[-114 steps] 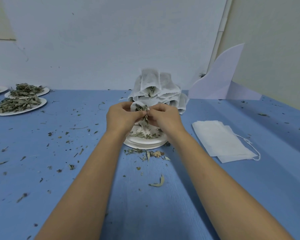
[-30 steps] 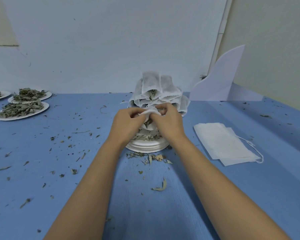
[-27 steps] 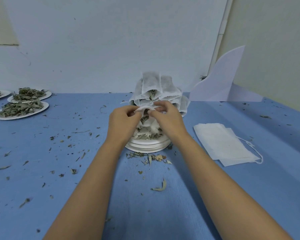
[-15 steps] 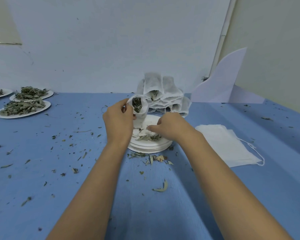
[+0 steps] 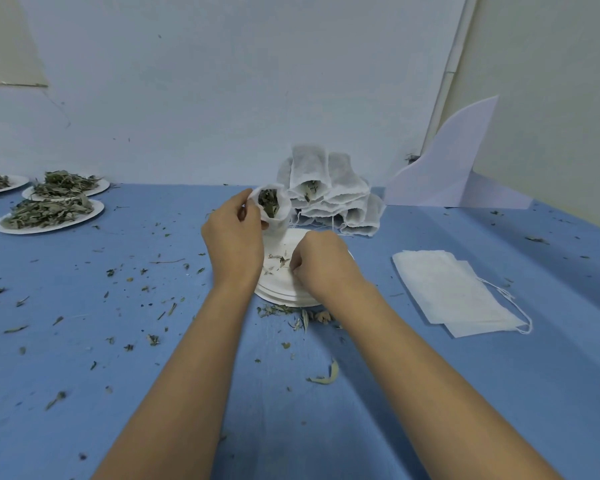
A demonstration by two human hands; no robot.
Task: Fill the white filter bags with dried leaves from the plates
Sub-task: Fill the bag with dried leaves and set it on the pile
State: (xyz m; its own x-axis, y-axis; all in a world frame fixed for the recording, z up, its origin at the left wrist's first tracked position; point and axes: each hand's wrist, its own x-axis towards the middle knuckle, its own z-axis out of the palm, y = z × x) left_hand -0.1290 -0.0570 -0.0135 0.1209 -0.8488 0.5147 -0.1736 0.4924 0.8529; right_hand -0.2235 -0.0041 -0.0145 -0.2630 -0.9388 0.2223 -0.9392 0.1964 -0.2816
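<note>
My left hand (image 5: 234,244) holds a white filter bag (image 5: 272,209) upright over the back of a stack of white plates (image 5: 281,289); the bag's mouth gapes and dark dried leaves show inside. My right hand (image 5: 321,266) is down on the top plate, fingers curled and pinching at the few leaf scraps (image 5: 279,263) left there. Behind the plates a pile of filled filter bags (image 5: 329,192) leans against the wall. Flat empty filter bags (image 5: 454,291) with strings lie to the right.
Three plates heaped with dried leaves (image 5: 49,213) sit at the far left on the blue table (image 5: 101,375). Leaf crumbs are scattered over the cloth, with a small heap (image 5: 298,315) in front of the plate stack. A white card (image 5: 444,168) stands at the back right.
Both hands were working at the bag's mouth; now the left hand alone holds the bag up and to the left, and the right hand has dropped to the plate, which now holds only scraps.
</note>
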